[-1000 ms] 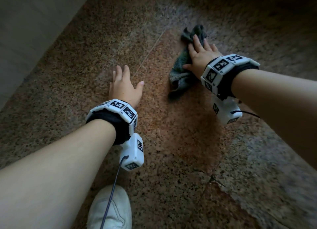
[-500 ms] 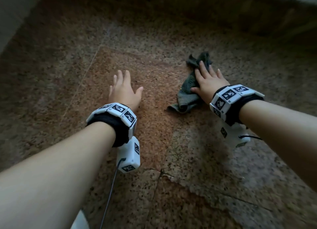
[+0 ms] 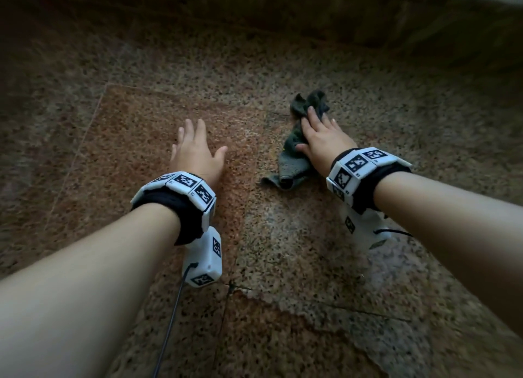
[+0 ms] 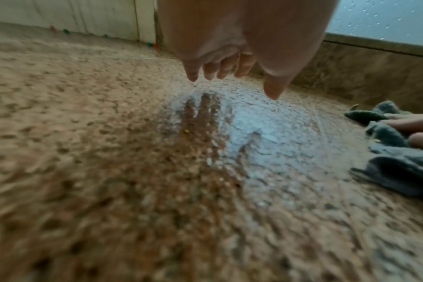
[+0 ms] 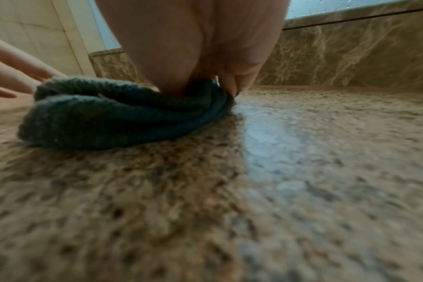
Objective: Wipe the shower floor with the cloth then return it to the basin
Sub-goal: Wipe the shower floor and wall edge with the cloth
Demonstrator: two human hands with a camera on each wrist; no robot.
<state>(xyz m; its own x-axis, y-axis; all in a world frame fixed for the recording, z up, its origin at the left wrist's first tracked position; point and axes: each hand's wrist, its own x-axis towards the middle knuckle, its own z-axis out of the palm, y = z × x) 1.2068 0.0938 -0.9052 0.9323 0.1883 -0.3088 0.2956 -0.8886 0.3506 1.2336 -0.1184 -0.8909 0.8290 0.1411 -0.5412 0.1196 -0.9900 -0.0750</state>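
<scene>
Speckled brown stone shower floor [image 3: 283,250], wet sheen in patches. Crumpled dark grey-green terry cloth [image 3: 291,165] lies on it at about 1 o'clock in the head view, bunched rather than flat.

Right hand [image 3: 322,136] lies flat on the cloth, fingers straight and close together, pressing it down. Left hand [image 3: 196,151] at 11 o'clock, holding nothing, fingers straight and slightly spread; whether it touches the floor I cannot tell.

To wipe well, I would say: keep the palm's weight over the cloth, spread the bundle wider, overlap strokes toward the wet patch.

Left wrist view shows a pale gleam with the fingers [image 4: 220,70] mirrored in it; the head view barely hints at it. Right wrist view shows the cloth [image 5: 123,112] folded thick beneath the palm. No basin in any view.
</scene>
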